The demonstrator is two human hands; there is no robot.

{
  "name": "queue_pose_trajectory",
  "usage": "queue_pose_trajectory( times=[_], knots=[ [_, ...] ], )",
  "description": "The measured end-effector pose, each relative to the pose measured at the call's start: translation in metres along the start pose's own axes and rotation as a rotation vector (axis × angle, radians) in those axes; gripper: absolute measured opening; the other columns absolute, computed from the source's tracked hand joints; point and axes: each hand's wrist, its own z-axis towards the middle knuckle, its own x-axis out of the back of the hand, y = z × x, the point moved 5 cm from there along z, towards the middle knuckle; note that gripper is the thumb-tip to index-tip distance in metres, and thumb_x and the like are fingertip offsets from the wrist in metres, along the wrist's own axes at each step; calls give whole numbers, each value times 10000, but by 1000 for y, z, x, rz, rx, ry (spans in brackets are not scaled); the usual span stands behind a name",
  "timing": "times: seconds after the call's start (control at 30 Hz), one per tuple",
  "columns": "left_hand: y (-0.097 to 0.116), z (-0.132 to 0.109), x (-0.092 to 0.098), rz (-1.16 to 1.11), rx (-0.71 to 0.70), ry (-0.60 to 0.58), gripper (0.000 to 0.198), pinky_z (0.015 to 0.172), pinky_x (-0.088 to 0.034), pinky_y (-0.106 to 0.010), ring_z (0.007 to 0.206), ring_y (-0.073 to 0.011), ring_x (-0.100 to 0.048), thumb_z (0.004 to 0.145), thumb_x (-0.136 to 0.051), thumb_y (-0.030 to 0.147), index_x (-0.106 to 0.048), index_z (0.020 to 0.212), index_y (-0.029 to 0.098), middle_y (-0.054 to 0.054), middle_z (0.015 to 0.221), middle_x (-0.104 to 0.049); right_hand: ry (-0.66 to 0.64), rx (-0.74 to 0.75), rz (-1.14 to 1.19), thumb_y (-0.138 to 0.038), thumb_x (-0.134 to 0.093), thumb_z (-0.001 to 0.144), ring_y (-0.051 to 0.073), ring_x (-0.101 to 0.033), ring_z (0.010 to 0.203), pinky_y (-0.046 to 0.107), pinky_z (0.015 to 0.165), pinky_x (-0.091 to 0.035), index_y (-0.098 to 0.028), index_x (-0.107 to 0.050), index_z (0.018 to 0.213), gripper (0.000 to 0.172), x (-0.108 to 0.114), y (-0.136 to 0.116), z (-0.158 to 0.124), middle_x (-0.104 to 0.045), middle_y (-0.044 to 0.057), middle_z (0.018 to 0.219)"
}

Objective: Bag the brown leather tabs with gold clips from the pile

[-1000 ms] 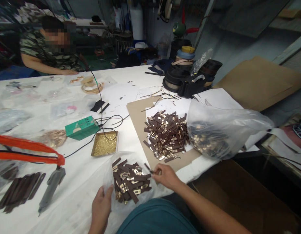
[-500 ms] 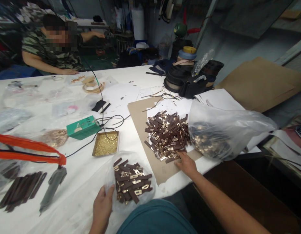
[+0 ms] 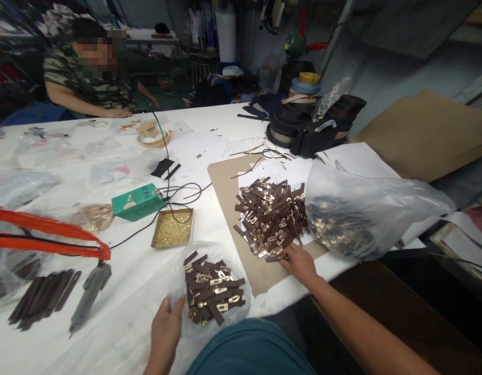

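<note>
Left hand (image 3: 165,325) flat, open on a bag of tabs (image 3: 213,294); right hand (image 3: 301,262) at the pile (image 3: 270,221), its six o'clock edge, fingers' grip unclear; nudged pieces could slide off the counter (image 3: 233,117).

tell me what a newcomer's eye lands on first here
The heap of brown strips with gold clasps stands out mid-table on a cardboard sheet, the right hand at its near edge. A smaller heap sits in a clear bag by the left hand; a bright orange strap crosses the far left.
</note>
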Motion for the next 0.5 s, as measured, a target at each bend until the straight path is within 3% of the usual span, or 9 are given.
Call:
queue_pose_trajectory(
  times=[0.23,0.4,0.5],
  knots=[
    [-1,2,-1,20,12,12,513,840,-574,-387,1006,-315,-687,785,-576,668,-666,969,197,-80,972,-743,-134,99,-10,-258,-631,910,201,-616,1016,267,875,-395,-194,-723,1026,162,-9,-23,-7,-678,58,1040],
    [-4,1,0,8,3,1,528,829,-578,-377,997,-307,-688,794,-560,683,-669,980,201,-84,969,-743,-107,81,-74,-241,-588,886,205,-641,914,269,818,-393,-154,-712,946,163,-14,-40,-14,-690,83,969],
    [-4,1,1,76,-40,35,535,810,-576,-371,978,-303,-690,805,-540,690,-673,961,196,-86,952,-744,-73,53,14,-245,-590,897,172,-634,878,238,791,-385,-162,-717,918,154,-9,-59,-19,-695,69,954]
  ],
)
